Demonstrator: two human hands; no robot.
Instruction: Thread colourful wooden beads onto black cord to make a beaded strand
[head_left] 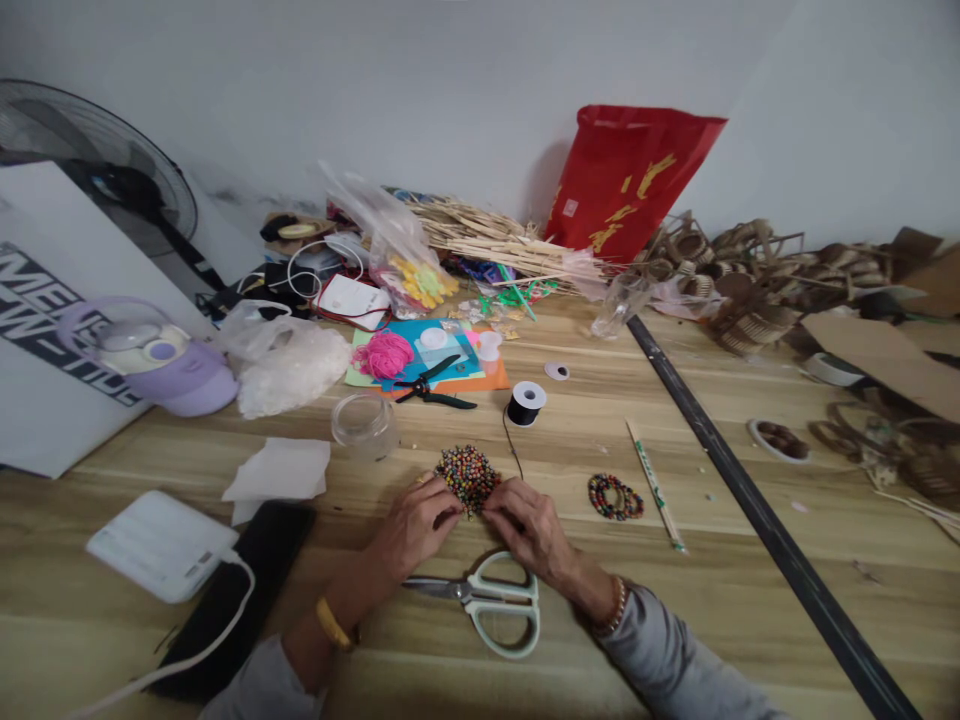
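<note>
A heap of small multicoloured beads (469, 476) lies on the wooden table between my hands. My left hand (421, 515) is closed in a pinch at the heap's left lower edge; whatever its fingertips hold is too small to make out. Opposite it, my right hand (534, 528) pinches at the right lower edge. Thin black cord (513, 445) runs from a white-ended spool (527, 402) down to the right hand, which appears to grip it. Just below both hands lie scissors (504, 603) with pale handles, their blades pointing left. A coiled beaded string (615, 497) rests to the right.
Left of the beads stand a clear jar (364, 425) and a white power bank (161, 545) with a cable. Black pliers (433, 385) and pink yarn (384, 355) lie behind. Wrapped chopsticks (656, 485) and a long dark strip (750, 480) are at right.
</note>
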